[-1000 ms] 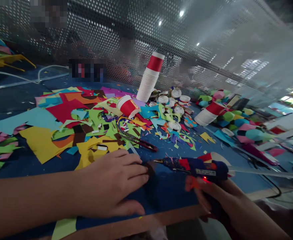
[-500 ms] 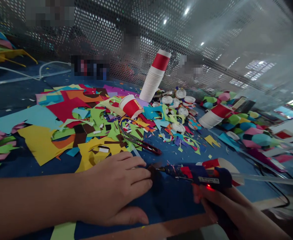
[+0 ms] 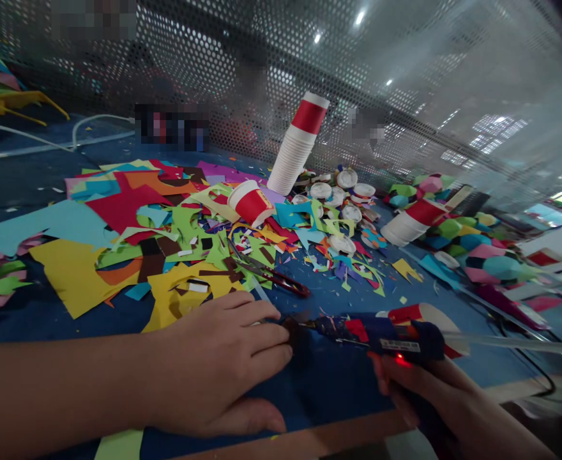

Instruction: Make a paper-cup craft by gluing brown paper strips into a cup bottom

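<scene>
Head view: right hand (image 3: 434, 390) clenched around the handle of a blue hot-glue gun (image 3: 381, 331), though cannot tell whether squeezing out glue; gun held roughly level low over the blue tabletop (image 3: 348, 383), red light (image 3: 400, 360) lit, translucent glue stick (image 3: 506, 341) jutting from the rear, nozzle (image 3: 310, 324) at a small dark piece (image 3: 294, 338). Left hand (image 3: 228, 358) laid palm-down, thumb apart, fingertips against that piece, probably to keep it from sliding; cannot tell whether pinching or merely pressing. Scissors (image 3: 285, 281) lying just beyond, likely for easy reach; paper-cup stack (image 3: 296, 147) farther back, perhaps nested to save room; red-and-white paper cup (image 3: 432, 314) behind the gun, partly hidden. Compared with one second ago, nozzle slightly lower toward the dark piece, left hand hardly shifted; compared with half a second ago, almost nothing changed.
</scene>
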Demonstrator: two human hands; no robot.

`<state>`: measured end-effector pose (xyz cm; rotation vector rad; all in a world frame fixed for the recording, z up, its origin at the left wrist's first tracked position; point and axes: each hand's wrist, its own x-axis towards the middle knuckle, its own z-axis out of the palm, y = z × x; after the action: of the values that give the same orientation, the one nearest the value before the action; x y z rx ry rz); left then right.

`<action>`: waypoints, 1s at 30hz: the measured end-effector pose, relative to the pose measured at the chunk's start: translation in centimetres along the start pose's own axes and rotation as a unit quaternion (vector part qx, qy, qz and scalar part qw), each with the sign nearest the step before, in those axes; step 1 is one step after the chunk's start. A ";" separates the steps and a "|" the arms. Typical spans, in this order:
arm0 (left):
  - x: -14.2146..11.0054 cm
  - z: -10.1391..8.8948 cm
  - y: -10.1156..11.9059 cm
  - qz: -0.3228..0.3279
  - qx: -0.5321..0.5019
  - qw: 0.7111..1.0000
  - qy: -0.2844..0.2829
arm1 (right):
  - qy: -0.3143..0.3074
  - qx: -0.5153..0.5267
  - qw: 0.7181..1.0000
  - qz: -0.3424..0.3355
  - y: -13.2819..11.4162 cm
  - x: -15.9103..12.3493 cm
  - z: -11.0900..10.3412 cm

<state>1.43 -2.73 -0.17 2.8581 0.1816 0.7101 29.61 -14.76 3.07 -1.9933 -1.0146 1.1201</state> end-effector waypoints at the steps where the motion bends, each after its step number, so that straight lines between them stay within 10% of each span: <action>1: 0.0 0.0 0.0 0.000 -0.001 1.000 0.001 | 0.002 0.003 1.000 0.003 0.2 0.0 0.0; 30: 0.0 0.1 0.0 -0.006 -0.009 1.000 -0.005 | 0.006 -0.045 0.999 -0.013 -1.1 0.0 0.2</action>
<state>1.43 -2.74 -0.27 2.8411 0.1909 0.6922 29.12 -14.19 3.90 -2.0479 -1.0994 1.0636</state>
